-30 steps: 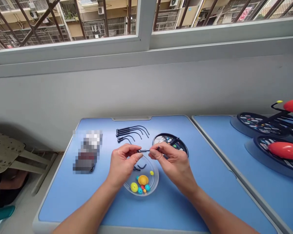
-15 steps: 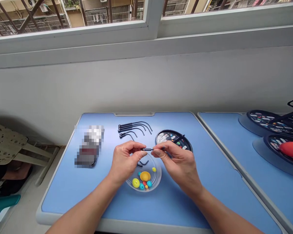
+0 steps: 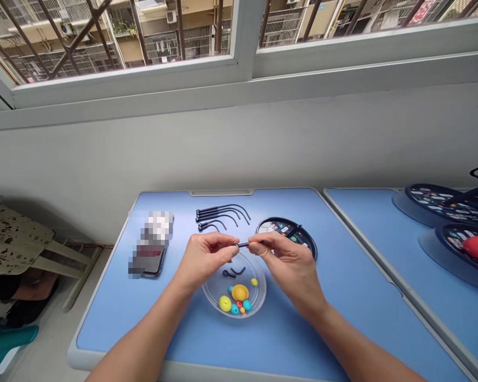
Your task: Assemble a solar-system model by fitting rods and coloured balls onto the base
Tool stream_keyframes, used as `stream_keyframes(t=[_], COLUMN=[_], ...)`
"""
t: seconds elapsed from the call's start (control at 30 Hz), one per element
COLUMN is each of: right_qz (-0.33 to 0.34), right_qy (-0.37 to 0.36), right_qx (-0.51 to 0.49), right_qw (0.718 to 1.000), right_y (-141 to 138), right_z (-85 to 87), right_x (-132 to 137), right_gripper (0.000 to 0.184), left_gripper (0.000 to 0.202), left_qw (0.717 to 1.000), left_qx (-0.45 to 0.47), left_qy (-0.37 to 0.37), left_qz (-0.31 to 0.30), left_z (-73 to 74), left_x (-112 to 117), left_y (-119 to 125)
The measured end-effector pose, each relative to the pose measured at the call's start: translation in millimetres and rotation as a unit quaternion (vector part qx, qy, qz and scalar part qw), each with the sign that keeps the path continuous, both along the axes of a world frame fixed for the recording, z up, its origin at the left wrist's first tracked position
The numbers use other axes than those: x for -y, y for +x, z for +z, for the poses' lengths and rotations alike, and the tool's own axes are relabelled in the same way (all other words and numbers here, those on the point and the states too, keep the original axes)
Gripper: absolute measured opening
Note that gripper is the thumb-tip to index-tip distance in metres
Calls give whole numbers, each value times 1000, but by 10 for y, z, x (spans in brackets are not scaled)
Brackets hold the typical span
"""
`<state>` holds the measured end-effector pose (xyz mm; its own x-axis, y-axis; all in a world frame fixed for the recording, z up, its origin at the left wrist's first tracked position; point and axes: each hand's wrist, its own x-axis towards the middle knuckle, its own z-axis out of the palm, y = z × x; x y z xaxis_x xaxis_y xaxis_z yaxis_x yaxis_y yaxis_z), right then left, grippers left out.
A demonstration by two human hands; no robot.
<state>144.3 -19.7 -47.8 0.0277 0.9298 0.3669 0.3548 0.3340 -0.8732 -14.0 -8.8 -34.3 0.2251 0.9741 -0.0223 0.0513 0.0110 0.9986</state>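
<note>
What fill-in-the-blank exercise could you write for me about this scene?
The smooth rectangular tabletop is coloured ____.
The number of hands holding the thin black rod, left hand and right hand together, is ____.
From the person's view, the black oval tray lies to the ____ of the curved black rods.
Missing words: blue; two; right.

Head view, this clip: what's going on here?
A person pinches a slim black piece between the fingertips of both hands, the left hand at one end and the right hand at the other; the fingers hide whether it is one part or two. Just below, a clear bowl holds colored beads and two small black parts. Curved black rods lie beyond on the blue table, and a dark oval base sits partly behind the right hand.
</note>
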Motion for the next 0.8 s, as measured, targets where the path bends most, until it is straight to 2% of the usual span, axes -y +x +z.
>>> stream_keyframes(t=[0.07, 0.13, 0.2, 0.27, 0.37, 0.47, 0.67, 0.8], right_qz=[-4, -8, -15, -21, -28, -35, -38, -11], right_qy=[-19, -33, -33, -28, -27, -31, -38, -10], right_qx=[-11, -22, -24, -16, -3, 0, 5, 55], right_qw=[1000, 999, 999, 999, 999, 999, 999, 998], right_y=[13, 23, 31, 38, 49, 56, 65, 57], right_z=[8, 21, 35, 44, 46, 35, 6, 8], right_x=[-8, -10, -12, -14, -18, -20, -28, -41], right_gripper=[25, 36, 29, 19, 16, 17, 17, 13], left_gripper=[16, 14, 11, 12, 16, 15, 20, 23], left_qw=[1000, 995, 979, 954, 916, 892, 881, 878], left_qx=[4, -37, -125, -222, -333, -399, -436, -444], left_qy=[2, 39, 83, 128, 172, 175, 153, 142], left_qz=[24, 85, 134, 156, 147, 125, 98, 106], left_z=[18, -3, -58, -132, -233, -299, -351, -323], left_x=[-60, -139, -227, -305, -373, -391, -411, -405], left_y=[-82, -177, -269, -342, -394, -393, -381, -365])
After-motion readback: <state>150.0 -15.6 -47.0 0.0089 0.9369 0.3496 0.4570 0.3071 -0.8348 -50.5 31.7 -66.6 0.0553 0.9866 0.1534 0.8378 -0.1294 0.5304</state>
